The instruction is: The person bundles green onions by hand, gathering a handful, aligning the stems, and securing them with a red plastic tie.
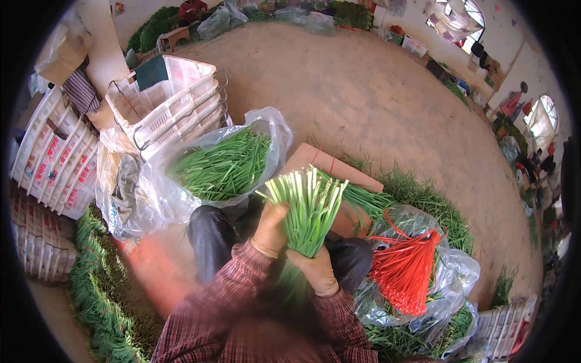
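Note:
My gloved left hand (271,227) and my gloved right hand (316,271) grip a bunch of long green stalks (308,213), likely garlic chives, its pale cut ends pointing away from me. The left hand is against the left side of the bunch, the right hand lower around it. Beyond it, more green stalks (363,195) lie across a reddish-brown board (338,165). A clear plastic bag (279,136) full of loose green stalks (227,163) stands ahead to the left. On the right, a bundle of red plastic ties (406,272) rests on crumpled clear plastic (454,267).
White plastic crates (181,97) are stacked ahead to the left, with another stack (59,159) at far left. Tied green bunches (104,290) are piled at lower left. Grass-like trimmings (426,204) lie on the floor at right. Another person (190,10) sits by the far wall.

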Tool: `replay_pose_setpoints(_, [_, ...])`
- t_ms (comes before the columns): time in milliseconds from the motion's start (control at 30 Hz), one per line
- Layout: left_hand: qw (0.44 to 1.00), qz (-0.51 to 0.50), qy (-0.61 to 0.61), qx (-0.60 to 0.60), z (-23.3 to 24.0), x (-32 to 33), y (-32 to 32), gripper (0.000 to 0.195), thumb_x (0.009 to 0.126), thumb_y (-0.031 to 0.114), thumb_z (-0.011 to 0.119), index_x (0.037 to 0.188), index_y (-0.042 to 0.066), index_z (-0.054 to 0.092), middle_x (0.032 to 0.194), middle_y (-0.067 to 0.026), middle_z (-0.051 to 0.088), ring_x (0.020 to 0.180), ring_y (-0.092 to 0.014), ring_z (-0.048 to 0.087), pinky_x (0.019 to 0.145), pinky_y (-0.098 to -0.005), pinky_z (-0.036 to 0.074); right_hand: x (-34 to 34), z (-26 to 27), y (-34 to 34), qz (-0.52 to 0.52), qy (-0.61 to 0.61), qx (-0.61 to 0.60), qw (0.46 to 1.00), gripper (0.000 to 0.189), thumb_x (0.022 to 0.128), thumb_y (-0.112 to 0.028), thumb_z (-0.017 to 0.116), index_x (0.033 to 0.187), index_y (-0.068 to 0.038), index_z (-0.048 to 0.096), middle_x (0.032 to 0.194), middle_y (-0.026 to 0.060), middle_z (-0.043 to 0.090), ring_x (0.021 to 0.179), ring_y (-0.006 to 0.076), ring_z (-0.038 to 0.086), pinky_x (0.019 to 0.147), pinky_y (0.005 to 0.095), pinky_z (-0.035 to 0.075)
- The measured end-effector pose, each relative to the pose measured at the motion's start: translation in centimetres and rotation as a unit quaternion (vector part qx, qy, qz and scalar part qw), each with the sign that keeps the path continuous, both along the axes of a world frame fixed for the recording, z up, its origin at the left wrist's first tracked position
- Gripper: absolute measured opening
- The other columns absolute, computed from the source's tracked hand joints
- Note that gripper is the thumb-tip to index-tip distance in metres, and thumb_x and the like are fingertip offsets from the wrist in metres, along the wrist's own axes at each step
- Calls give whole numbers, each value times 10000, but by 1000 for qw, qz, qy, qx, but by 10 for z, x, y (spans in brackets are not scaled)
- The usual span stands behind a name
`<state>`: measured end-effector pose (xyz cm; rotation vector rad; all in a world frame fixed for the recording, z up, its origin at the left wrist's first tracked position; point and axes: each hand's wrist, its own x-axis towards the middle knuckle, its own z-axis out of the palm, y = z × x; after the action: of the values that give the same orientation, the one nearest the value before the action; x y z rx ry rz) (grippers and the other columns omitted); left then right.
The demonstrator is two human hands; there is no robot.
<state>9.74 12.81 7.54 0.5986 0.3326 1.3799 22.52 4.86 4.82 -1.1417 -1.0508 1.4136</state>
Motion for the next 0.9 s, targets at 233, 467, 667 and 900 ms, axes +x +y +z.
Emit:
replay_pose_setpoints(233, [985,94,132,60,12,3,20,814,850,2,785,1555,71,384,1306,-38,645,1189,-160,597,1071,-325,454,-3,-10,11,-71,-91,59,992,471,858,-44,732,1304,-37,583,1124,43,715,979,131,657,898,295,520])
replay_pose_setpoints(467, [975,174,138,19,19,3,31,517,835,-113,576,1337,9,585,1189,-81,687,1039,-172,657,983,-334,520,-12,-2,10,-60,-106,43,992,457,861,-78,735,1292,-27,595,1135,52,719,987,143,665,898,309,524])
replay_pose_setpoints(667, [973,119,175,88,36,-2,27,719,834,-89,744,1483,54,470,1184,-52,690,1039,-130,646,979,-307,518,-1,-1,7,-12,-53,13,998,435,863,-78,742,1276,-29,615,1144,45,711,1021,130,645,915,308,512])
replay_pose_setpoints(900, [957,116,263,41,22,-8,26,314,862,-45,731,1159,24,660,1039,-53,725,897,-105,661,825,-272,560,-4,-20,-3,-12,-66,21,998,421,862,-70,746,1264,-29,627,1131,29,718,1019,120,644,931,299,504])
